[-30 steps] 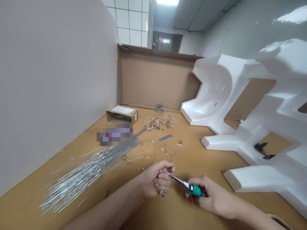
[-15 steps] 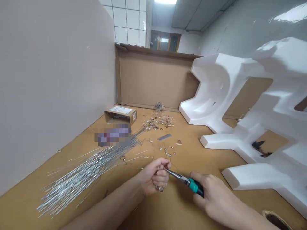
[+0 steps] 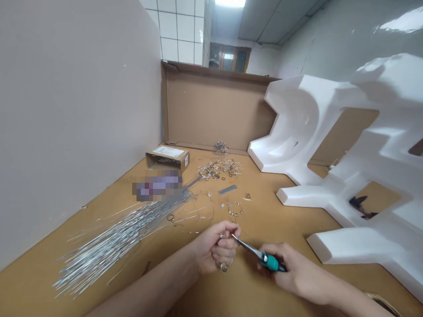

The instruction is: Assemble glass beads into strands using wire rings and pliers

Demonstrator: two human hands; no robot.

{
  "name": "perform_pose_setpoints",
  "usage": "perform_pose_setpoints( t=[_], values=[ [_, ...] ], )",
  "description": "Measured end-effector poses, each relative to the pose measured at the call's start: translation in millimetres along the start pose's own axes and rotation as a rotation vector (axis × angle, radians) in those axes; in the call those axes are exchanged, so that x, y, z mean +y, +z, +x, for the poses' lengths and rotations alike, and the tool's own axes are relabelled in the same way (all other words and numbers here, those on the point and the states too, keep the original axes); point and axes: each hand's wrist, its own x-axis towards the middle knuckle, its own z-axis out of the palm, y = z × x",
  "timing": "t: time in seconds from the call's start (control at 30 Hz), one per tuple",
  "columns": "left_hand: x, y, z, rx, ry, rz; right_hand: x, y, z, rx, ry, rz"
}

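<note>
My left hand [image 3: 216, 248] is closed, thumb and forefinger pinched around thin wire. Clear beads [image 3: 224, 267] on the wire poke out below the curled fingers, and another clear bead [image 3: 222, 235] shows by the thumb. From the fingertips a fine wire end trails off to the right. In my right hand [image 3: 289, 270] is a pair of needle-nose pliers [image 3: 249, 248] with green and black handles. Their narrow tip points at the left fingertips; whether it grips the wire is too small to tell. Just beyond the hands lie several loose clear beads [image 3: 235, 213].
A bundle of straight metal wires [image 3: 122, 237] spreads across the left. Behind it are a blurred purple item [image 3: 158, 185] and an open cardboard box [image 3: 168, 157]. Heaped beads and rings [image 3: 221, 168] and a grey strip [image 3: 228, 189] lie farther back. White foam packing [image 3: 330, 202] borders the right.
The pliers turn in my right hand, handles rolling one way and then back, while their tip stays close to the left fingertips. My left hand keeps its pinch. The view shifts slightly.
</note>
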Motion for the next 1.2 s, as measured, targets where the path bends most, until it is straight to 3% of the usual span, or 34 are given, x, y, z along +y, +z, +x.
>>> perform_pose_setpoints(
  t=[0.2,0.3,0.37,0.53,0.63,0.73,0.8,1.0,1.2],
  values=[
    [-2.4,1.8,-2.5,-0.002,-0.051,0.020,3.8,1.3,5.7,0.004,-0.050,-0.020],
    [-4.4,1.4,-0.5,0.098,0.030,0.113,2.7,2.1,3.7,0.028,-0.029,-0.036],
    [-5.7,1.3,2.1,0.216,0.176,0.240,0.5,1.0,1.4,0.052,-0.003,-0.037],
    [-7.0,6.8,3.8,0.634,0.725,0.773,0.9,-2.2,-2.8,0.118,0.047,0.016],
    [-9.3,13.2,0.3,0.699,0.923,1.182,5.4,-0.1,-3.2,0.179,0.084,0.052],
    [-14.2,17.2,-1.7,0.662,0.891,1.510,7.7,2.9,-2.5,0.205,0.113,0.093],
    [-17.7,17.4,-1.4,0.673,0.844,1.611,6.9,4.0,-2.0,0.209,0.136,0.110],
    [-22.3,13.0,0.3,0.678,0.698,1.452,0.9,2.9,-2.0,0.174,0.126,0.168],
    [-20.8,12.3,0.7,0.683,0.705,1.372,4.7,3.6,0.8,0.203,0.120,0.076]
  ],
)
